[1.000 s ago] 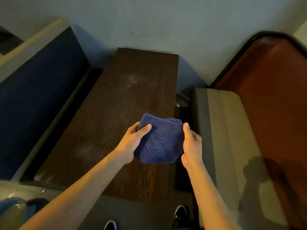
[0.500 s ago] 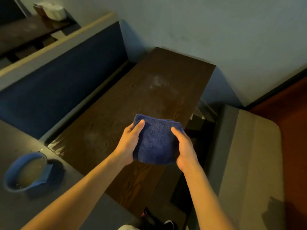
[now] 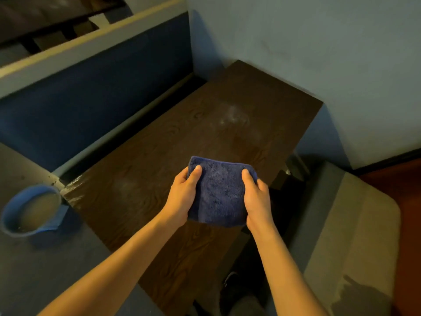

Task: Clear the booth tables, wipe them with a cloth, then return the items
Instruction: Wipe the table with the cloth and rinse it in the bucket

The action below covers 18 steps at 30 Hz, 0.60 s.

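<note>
I see both arms stretched forward; my left hand (image 3: 182, 197) and right hand (image 3: 256, 199) each grip a side of the cloth (image 3: 218, 192), thumbs on top.
</note>
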### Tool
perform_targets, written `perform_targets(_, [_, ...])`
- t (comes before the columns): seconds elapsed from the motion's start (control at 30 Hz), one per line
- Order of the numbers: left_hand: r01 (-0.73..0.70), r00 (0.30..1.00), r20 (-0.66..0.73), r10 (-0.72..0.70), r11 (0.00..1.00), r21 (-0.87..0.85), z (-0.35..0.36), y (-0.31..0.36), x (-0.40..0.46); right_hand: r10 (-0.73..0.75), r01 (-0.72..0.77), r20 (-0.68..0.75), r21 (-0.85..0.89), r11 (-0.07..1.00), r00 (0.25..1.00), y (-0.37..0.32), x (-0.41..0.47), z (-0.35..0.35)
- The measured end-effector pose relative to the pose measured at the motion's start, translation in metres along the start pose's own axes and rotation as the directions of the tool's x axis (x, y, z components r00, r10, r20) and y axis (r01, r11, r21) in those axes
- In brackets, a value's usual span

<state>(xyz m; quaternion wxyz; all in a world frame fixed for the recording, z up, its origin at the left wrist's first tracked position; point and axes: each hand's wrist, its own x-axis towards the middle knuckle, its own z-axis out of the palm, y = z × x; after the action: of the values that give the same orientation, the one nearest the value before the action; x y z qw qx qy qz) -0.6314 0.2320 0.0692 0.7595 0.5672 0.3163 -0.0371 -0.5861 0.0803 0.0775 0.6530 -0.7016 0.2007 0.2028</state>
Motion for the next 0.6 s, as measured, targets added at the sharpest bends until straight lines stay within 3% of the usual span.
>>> perform_targets(0.23, [-0.07,0.979,-0.193,0.068,0.998,-0.002,0.023,0.001,0.054,0.032,-0.031,0.15,-0.011,0.999,0.988,-0.024,0.087,0.014])
perform_targets(0.4, [-0.119,0.918,-0.383,0.1,0.992,-0.027,0.063,0.014,0.096,0.018,0.007,0.316,-0.079,0.997,0.949,-0.058,0.16,0.014])
perform_targets(0.6, [-0.159,0.878,-0.466,0.107,0.985,-0.073,0.113,0.034,0.121,-0.009,0.068,0.424,-0.123,0.99,0.906,-0.105,0.211,-0.004])
